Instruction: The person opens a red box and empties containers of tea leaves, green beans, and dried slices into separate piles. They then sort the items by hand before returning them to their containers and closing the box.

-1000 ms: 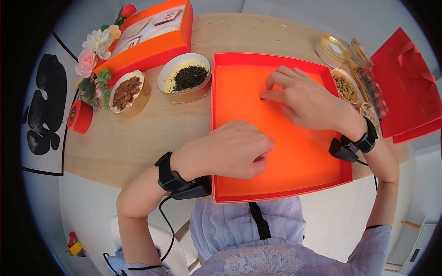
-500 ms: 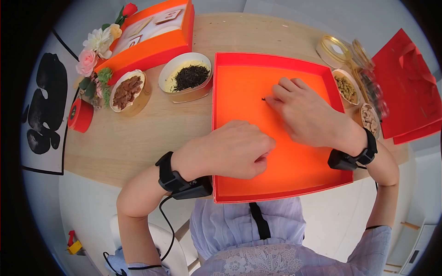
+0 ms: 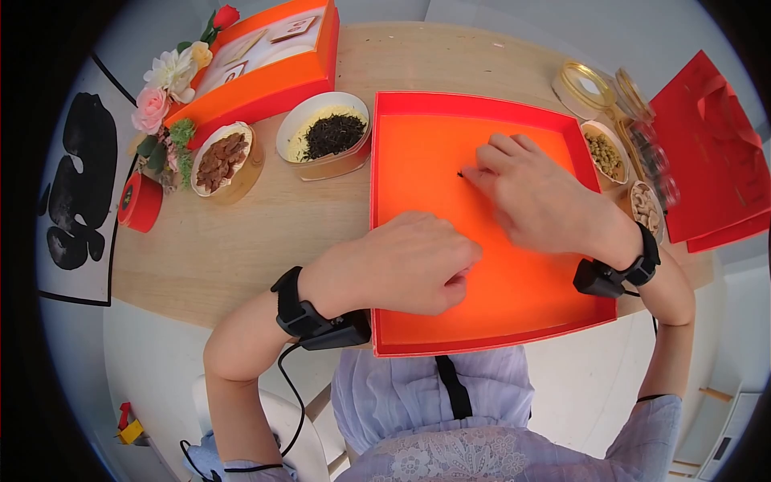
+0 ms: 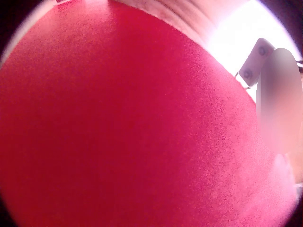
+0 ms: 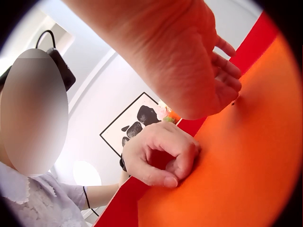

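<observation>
My left hand (image 3: pixel 405 261) rests loosely curled and holds nothing, low on the left side of the shallow box (image 3: pixel 490 337), which is red outside with an orange floor. In the right wrist view, a gap shows between the thumb and fingers of the left hand (image 5: pixel 163 153). My right hand (image 3: pixel 538 189) reaches in over the box's right side, fingers bent downward. A tiny dark bit (image 3: pixel 460 173) lies on the orange floor right at its index fingertip. The right thumb is hidden under the hand, so I cannot tell whether the bit is pinched.
Left of the box stand a bowl of dark tea leaves (image 3: pixel 333 135) and a bowl of brown pieces (image 3: pixel 221 165). A bowl of greenish buds (image 3: pixel 604 154) and a bowl of pale pieces (image 3: pixel 645 205) stand close by the right wall. Red bags (image 3: pixel 707 161) stand at the far right.
My right hand has shifted slightly right and down, and its fingers have drawn closer together, the thumb now hidden underneath. My left hand has stayed put.
</observation>
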The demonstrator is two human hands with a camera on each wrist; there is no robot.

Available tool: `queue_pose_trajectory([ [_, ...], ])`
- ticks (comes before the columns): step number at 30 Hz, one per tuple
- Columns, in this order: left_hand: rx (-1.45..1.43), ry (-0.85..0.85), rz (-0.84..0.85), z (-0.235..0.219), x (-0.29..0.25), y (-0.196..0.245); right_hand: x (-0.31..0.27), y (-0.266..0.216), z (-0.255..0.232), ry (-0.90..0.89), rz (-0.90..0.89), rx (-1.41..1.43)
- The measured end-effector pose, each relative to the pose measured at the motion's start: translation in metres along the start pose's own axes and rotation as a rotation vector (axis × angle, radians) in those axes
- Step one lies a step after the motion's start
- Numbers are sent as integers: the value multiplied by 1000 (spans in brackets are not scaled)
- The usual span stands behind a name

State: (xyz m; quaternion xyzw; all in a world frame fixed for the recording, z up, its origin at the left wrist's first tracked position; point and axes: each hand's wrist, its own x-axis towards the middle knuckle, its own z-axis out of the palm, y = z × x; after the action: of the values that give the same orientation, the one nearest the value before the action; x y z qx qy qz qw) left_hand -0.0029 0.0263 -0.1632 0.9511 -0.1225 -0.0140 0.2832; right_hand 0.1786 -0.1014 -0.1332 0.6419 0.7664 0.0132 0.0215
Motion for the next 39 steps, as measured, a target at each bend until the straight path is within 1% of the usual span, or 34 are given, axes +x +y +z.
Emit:
queue_pose_trajectory([
  [4, -1, -18, -12, -2, 0, 1, 3, 5, -4, -5, 18, 26],
  [9, -4, -8, -8, -1, 0, 1, 3, 4, 5, 39, -8, 48],
  [13, -5, -2, -4, -1, 0, 1, 2, 6, -4, 80, -47, 57],
  [15, -4, -3, -2, -1, 0, 1, 1, 6, -8, 56, -12, 53],
  [19, -8, 7, 6, -1, 0, 1, -5, 3, -1, 30, -18, 22],
  [21, -6, 15, 9, 1, 0, 0, -6, 2, 0, 26, -38, 36],
  [25, -20, 30, 17, 1, -1, 0, -5, 2, 1, -7, -22, 68],
  [27, -15, 22, 13, 0, -1, 0, -3, 11, 6, -39, -23, 291],
  [28, -11, 15, 9, 0, 0, 0, -2, 15, 4, -41, -23, 292],
  [30, -17, 13, 9, 0, 0, 0, -1, 21, 1, -115, 74, 429],
  [34, -1, 4, 10, 1, 1, -1, -1, 19, 2, -128, 67, 358],
  [36, -9, -8, 5, -1, 1, 0, -2, 15, 6, -54, 35, 310],
  [37, -15, -16, -8, -2, 1, 1, -2, 17, 5, -51, 38, 307],
  [39, -6, -16, -6, -1, 1, 1, 4, 27, 2, -87, 69, 438],
])
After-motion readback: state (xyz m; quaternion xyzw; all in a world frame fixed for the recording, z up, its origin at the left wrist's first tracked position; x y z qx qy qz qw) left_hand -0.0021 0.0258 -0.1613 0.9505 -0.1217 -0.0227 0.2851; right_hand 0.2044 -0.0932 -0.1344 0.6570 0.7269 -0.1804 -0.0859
